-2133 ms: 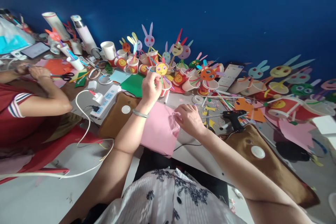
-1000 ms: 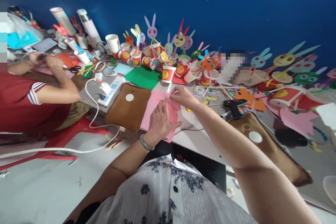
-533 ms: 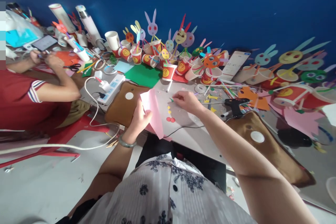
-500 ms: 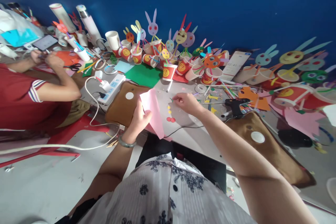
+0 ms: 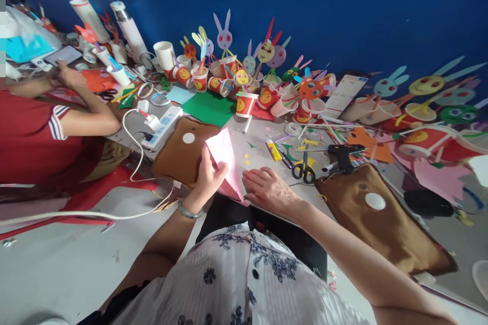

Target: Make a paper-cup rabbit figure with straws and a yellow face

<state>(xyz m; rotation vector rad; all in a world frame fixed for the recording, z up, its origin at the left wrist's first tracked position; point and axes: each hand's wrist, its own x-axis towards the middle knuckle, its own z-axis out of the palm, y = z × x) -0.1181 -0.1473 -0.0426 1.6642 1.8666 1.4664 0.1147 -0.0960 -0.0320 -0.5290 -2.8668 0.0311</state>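
Observation:
My left hand (image 5: 212, 171) grips a folded sheet of pink paper (image 5: 227, 160) between thumb and fingers, holding it at a slant by the table's front edge. Close to the paper's right side, my right hand (image 5: 271, 190) lies palm down on the grey table (image 5: 253, 144) with its fingers stretched out. Whatever is under that palm is hidden. Just beyond the fingertips lie small yellow paper dots (image 5: 246, 158). To the right of them are a yellow glue stick (image 5: 273, 150), a pen (image 5: 285, 156) and black-handled scissors (image 5: 304, 168).
Paper cups with rabbit-faced figures (image 5: 246, 104) line the blue wall. A brown pouch (image 5: 181, 150) and a power strip (image 5: 163, 129) sit left; a black glue gun (image 5: 345, 156) and another brown pouch (image 5: 385, 223) lie right. A co-worker's hands (image 5: 68, 77) are at far left.
My right hand has come back toward the table's front edge and flattened, covering where red dots lay. The glue stick, pen and scissors are now uncovered. The pink paper stays in my left hand.

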